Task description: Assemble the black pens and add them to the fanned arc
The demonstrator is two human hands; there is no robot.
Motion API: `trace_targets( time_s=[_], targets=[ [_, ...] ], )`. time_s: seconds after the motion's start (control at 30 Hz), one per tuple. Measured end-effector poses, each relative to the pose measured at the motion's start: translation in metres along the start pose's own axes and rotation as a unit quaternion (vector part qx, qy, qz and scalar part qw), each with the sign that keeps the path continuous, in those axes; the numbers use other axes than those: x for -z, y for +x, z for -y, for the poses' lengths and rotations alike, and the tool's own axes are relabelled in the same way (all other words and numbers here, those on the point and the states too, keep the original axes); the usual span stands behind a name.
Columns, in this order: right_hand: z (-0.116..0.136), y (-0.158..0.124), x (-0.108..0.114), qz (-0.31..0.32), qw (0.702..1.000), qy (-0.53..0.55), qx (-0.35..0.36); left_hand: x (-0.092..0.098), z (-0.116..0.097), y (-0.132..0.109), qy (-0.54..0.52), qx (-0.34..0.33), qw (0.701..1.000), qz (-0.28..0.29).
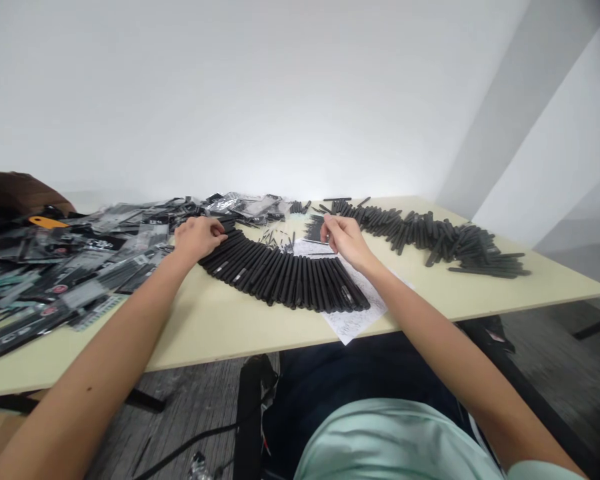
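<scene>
A curved row of black pens [280, 277] lies side by side across the middle of the table, a few with small pale labels. At the row's far left end is my left hand [199, 237], fingers curled in against the pens; whatever they grip is hidden. My right hand [347, 239] is held above the right part of the row, thumb and fingers pinched on a thin dark stick like a pen refill [314, 241]. Just beyond it lies a bunch of thin dark refills [314, 229]. Small slim pieces [277, 239] are scattered between my hands.
Plastic packets [80, 273] cover the left side, with an orange-handled tool [47, 222] among them and a cardboard box [23, 190] behind. Loose black pens [430, 233] are heaped to the right. A printed sheet [353, 323] lies under the row. A wall [280, 100] stands behind the table [200, 333].
</scene>
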State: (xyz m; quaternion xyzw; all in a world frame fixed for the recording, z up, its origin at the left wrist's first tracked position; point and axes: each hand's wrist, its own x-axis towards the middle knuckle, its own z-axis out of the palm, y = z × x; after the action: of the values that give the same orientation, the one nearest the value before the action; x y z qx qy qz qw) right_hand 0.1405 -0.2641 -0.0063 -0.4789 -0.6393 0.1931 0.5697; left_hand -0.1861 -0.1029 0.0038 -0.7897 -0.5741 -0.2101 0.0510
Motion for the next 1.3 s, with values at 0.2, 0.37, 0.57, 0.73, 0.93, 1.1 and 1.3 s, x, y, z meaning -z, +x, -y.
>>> trace_targets(
  time_s=[0.2,0.37,0.57,0.73,0.93,1.1,1.3],
  targets=[
    [-0.006,0.015,0.040,0.005,0.993,-0.108,-0.041,0.000,0.000,-0.001,0.013,0.000,1.000,-0.002],
    [-0.024,0.020,0.094,0.124,0.912,-0.375,-0.115,0.000,-0.001,-0.001,0.048,-0.004,0.999,-0.001],
    [-0.050,-0.002,0.147,0.030,0.816,-0.526,-0.237,-0.001,-0.006,-0.003,0.063,-0.007,0.998,-0.024],
    [-0.062,-0.014,0.151,0.018,0.772,-0.555,-0.309,-0.002,-0.022,-0.008,0.056,-0.035,0.997,-0.037],
    [-0.056,-0.011,0.141,-0.019,0.769,-0.557,-0.312,-0.004,-0.049,-0.019,0.051,-0.082,0.994,-0.058],
    [-0.034,-0.014,0.129,-0.093,0.805,-0.541,-0.225,-0.004,-0.064,-0.028,0.012,-0.125,0.989,-0.076],
    [-0.005,-0.006,0.069,0.095,0.940,-0.327,0.018,0.000,-0.078,-0.036,-0.059,-0.169,0.982,-0.058]
  ],
)
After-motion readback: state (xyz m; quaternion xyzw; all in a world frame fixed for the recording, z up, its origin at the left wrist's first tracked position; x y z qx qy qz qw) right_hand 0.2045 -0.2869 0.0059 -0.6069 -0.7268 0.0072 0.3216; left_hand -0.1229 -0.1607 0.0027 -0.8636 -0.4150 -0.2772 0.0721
